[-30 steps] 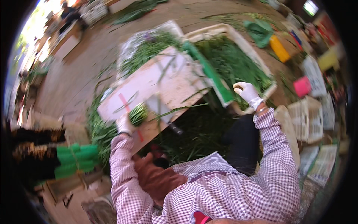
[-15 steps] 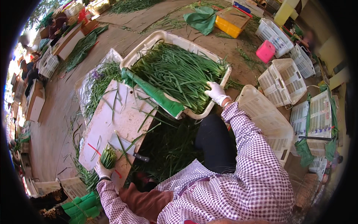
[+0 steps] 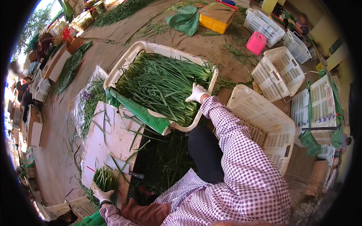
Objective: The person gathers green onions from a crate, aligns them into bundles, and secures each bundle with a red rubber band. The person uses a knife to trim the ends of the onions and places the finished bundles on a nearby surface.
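Note:
My left hand (image 3: 102, 194), in a white glove, is closed around the side of a bunch of cut green chives (image 3: 105, 180) at the near left edge of a pale board (image 3: 109, 132). A knife (image 3: 120, 166) with a dark handle lies on that board beside the bunch, partly under loose leaves. Ahead, a white plastic crate (image 3: 213, 88) is full of long green chives (image 3: 158, 83). My right hand (image 3: 197, 93), also gloved, rests on their right-hand ends with thumb and fingers apart. A green sheet (image 3: 139, 114) covers the crate's near side.
An empty white crate (image 3: 277, 139) leans at my right, with another crate (image 3: 279, 73) beyond it. Farther off are a pink container (image 3: 256, 42), a yellow box (image 3: 215, 19) and a green bag (image 3: 183, 20). Other people work at the far left. Loose greens litter the floor.
The head view has shifted, so the crate and board appear farther left and lower. My right hand stays at the chives' ends. The bunch at my left hand looks more spread out and upright.

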Action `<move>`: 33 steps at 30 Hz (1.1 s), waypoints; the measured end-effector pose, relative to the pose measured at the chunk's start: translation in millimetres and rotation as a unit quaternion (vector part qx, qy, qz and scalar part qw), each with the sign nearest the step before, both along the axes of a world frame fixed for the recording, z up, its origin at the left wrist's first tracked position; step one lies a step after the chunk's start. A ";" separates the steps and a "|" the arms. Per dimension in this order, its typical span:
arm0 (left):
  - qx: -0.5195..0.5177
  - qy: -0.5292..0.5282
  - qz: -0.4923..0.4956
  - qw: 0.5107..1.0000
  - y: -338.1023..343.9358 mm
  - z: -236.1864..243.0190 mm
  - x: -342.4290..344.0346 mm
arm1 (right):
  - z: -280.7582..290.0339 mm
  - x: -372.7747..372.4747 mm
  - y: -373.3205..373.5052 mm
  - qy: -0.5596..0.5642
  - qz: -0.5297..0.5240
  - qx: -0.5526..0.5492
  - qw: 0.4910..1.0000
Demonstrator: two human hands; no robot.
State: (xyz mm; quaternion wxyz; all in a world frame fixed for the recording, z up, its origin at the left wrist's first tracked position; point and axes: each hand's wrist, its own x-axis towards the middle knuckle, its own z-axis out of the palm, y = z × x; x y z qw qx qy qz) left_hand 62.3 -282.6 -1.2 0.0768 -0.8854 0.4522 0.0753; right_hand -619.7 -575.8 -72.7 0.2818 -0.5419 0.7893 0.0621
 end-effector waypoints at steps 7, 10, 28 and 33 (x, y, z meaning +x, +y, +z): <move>-0.149 0.141 -0.071 0.976 -10.3 12.0 4.5 | -12.9 -17.6 -4.7 0.015 0.061 -0.033 0.997; -0.173 0.187 -0.104 0.961 -27.0 41.7 -61.3 | 5.5 -34.6 -15.4 -0.055 0.041 -0.085 0.994; -0.249 0.488 -0.082 0.833 -51.4 3.6 -248.9 | -63.0 -97.7 -103.4 0.292 -0.010 -0.229 0.929; -0.231 0.534 -0.024 0.813 -49.4 -8.7 -270.7 | -20.1 -74.7 -101.0 0.251 0.012 -0.085 0.964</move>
